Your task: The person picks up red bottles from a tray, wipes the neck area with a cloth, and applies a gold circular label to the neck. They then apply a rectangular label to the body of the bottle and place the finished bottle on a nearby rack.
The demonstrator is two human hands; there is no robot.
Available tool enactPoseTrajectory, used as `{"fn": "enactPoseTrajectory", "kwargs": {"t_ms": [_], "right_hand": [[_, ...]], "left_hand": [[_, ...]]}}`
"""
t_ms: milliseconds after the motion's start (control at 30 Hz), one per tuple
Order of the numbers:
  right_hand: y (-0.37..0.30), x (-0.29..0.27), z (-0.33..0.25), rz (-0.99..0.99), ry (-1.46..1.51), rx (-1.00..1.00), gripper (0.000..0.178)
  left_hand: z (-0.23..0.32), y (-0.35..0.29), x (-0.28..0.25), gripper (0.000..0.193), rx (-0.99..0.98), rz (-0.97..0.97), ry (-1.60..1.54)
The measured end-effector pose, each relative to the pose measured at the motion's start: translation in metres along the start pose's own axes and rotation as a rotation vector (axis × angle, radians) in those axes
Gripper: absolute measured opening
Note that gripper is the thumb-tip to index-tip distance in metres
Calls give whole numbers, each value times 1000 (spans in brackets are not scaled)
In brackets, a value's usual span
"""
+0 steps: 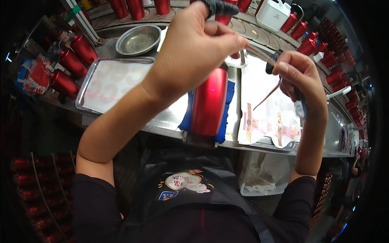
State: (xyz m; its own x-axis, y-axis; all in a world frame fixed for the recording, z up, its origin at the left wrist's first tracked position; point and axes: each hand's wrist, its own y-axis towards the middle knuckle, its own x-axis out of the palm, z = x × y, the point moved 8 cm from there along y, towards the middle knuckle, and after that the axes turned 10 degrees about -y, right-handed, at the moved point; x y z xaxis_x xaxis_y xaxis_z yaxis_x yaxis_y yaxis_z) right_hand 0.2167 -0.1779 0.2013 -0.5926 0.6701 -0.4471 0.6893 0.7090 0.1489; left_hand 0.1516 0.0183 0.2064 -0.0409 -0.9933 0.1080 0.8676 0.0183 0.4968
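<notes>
A thin, partly see-through decal strip (261, 52) stretches between my two hands. My left hand (198, 40), raised above the bench, pinches one end with thumb and finger. My right hand (299, 75) grips the strip farther along, and its thin brownish tail hangs below the fingers. A pale, blurred object (300, 107) shows under the right palm; its kind is unclear. Black coverings sit on some fingertips of both hands. Between my arms a shiny red bottle (210, 103) lies on a blue cloth (229, 99). Printed decals (279, 129) lie on white sheets below my right hand.
Left of the bottle is a metal tray (117, 83) lined with white paper, with a metal bowl (138, 39) behind. Red bottles (65, 83) stand at the left. A white jug (272, 15) and more bottles line the slatted conveyor. A white bin (263, 174) sits below the bench edge.
</notes>
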Motion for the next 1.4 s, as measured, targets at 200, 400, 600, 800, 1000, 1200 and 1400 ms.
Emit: {"fn": "enactPoseTrajectory", "kwargs": {"t_ms": [200, 400, 600, 800, 1000, 1200, 1400], "right_hand": [[-80, 67, 50, 96, -82, 209, 15], [-105, 121, 94, 206, -75, 266, 17], [-107, 131, 102, 190, -129, 314, 18], [-104, 137, 102, 190, -68, 343, 17], [-108, 132, 109, 196, -36, 385, 16], [-118, 126, 129, 218, 84, 557, 13], [-123, 117, 107, 274, 109, 439, 13]], "left_hand": [[-64, -122, 2, 35, -344, 313, 11], [-95, -177, -12, 32, -359, 372, 80], [-116, -192, -25, 30, -446, 363, 132], [-124, -195, -37, 70, -374, 257, 342], [-130, -179, -7, 90, -152, 19, 542], [-114, -179, -6, 99, -185, -11, 588], [-136, -169, 3, 92, -387, 100, 187]]}}
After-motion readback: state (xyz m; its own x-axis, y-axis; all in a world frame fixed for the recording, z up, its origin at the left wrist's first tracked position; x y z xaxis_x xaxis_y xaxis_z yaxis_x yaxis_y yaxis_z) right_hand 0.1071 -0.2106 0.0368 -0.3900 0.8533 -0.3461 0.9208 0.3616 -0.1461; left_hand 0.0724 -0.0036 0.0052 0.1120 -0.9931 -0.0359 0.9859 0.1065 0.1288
